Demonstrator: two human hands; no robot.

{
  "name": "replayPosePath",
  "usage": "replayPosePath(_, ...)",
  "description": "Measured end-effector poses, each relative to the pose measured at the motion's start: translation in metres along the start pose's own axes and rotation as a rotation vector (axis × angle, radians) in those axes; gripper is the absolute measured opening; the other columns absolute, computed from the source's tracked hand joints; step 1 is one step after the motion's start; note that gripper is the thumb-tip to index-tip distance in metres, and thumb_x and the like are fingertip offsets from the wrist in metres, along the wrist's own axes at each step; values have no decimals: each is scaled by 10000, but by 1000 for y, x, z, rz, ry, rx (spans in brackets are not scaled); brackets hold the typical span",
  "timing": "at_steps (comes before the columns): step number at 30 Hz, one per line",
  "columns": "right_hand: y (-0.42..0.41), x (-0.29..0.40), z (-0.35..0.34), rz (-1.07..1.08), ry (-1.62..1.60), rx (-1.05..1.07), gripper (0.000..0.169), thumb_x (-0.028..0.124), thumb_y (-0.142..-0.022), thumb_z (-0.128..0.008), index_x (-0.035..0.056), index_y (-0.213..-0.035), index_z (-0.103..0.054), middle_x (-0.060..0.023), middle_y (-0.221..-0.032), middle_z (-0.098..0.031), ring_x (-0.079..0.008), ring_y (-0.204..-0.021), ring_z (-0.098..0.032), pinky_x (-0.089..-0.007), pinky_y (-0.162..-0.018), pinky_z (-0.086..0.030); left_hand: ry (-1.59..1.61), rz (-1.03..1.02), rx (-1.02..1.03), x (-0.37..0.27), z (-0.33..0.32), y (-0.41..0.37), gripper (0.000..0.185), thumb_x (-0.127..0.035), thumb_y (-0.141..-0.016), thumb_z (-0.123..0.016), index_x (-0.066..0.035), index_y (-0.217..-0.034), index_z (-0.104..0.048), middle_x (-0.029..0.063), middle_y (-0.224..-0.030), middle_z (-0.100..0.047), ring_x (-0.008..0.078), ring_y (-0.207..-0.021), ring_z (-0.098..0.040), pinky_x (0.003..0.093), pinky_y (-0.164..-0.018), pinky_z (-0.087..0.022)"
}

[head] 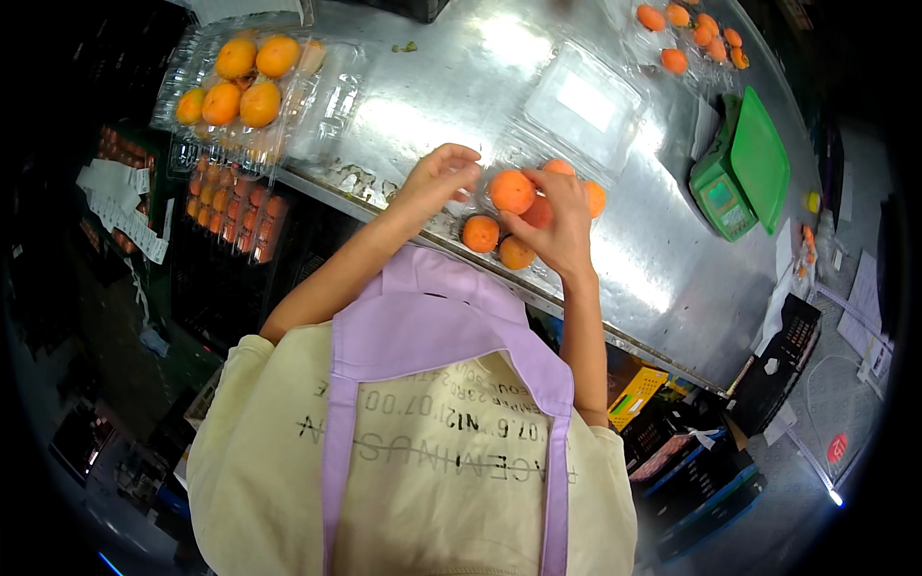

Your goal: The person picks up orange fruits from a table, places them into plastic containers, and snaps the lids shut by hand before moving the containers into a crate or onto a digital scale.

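My right hand (pixel 560 216) has its thumb and fingers around an orange persimmon (pixel 512 191), above an open clear plastic clamshell tray at the table's near edge. Several more persimmons lie there: one (pixel 480 234) at the near left, another (pixel 516 253) close to the edge, and others partly hidden by that hand. To the left, my left hand (pixel 441 181) is apart from the fruit, its fingers curled loosely with nothing visible in them. Behind the fruit, the clamshell's clear lid (pixel 547 101) lies folded back with a white label on it.
Stacked clear clamshells (pixel 338 101) with persimmons (pixel 240 59) stand at the left of the metal table (pixel 648 266). A green weighing scale (pixel 727 194) is on the right. More persimmons (pixel 674 61) lie at the far right. Packed fruit trays (pixel 234 209) sit below the left edge.
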State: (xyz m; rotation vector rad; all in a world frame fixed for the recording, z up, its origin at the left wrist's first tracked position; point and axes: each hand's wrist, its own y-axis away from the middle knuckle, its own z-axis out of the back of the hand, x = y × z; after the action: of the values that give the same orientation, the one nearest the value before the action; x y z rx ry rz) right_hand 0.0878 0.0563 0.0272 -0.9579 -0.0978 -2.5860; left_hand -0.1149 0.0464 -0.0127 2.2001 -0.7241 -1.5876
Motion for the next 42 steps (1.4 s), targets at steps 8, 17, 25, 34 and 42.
replayPosePath(8,23,20,3,3,-366,-185,540,155,-620,-802,41,-1104,-593,-89,-1073,-594,-263,-1025,-527,-367,-897,-417,360,144,568,-9,-20,17,525,-399,-953,-445,-13,-1307,-415,138,-1183,-542,227,-983,-603,375,-836,-515)
replayPosePath(17,33,29,-7,-63,-645,-260,454,175,-727,-737,18,-1127,-589,-100,-1095,-583,-239,-1027,-531,-357,-908,-409,166,25,413,-13,-23,30,470,-268,-894,-605,-11,-1252,-443,104,-1103,-570,181,-974,-598,323,-824,-524)
replayPosePath(25,33,31,-13,-125,-615,-246,241,153,-819,-666,18,-1018,-648,-94,-1041,-620,-186,-952,-549,-296,-793,-447,198,37,386,-9,-20,38,477,-301,-854,-664,-13,-1188,-481,95,-1045,-588,153,-894,-607,271,-727,-529)
replayPosePath(34,30,46,-11,-147,-619,-201,232,65,-768,-682,10,-993,-659,-91,-961,-643,-154,-822,-578,-247,-671,-482,203,21,341,-10,-11,49,476,-286,-860,-654,7,-1196,-486,120,-1067,-593,180,-911,-617,303,-767,-542)
replayPosePath(42,23,55,-7,-52,-469,-189,228,55,-752,-674,13,-976,-659,-102,-912,-651,-175,-802,-590,-262,-608,-525,245,35,335,-8,-8,53,446,-273,-877,-635,30,-1173,-498,115,-1007,-597,174,-848,-621,297,-745,-540)
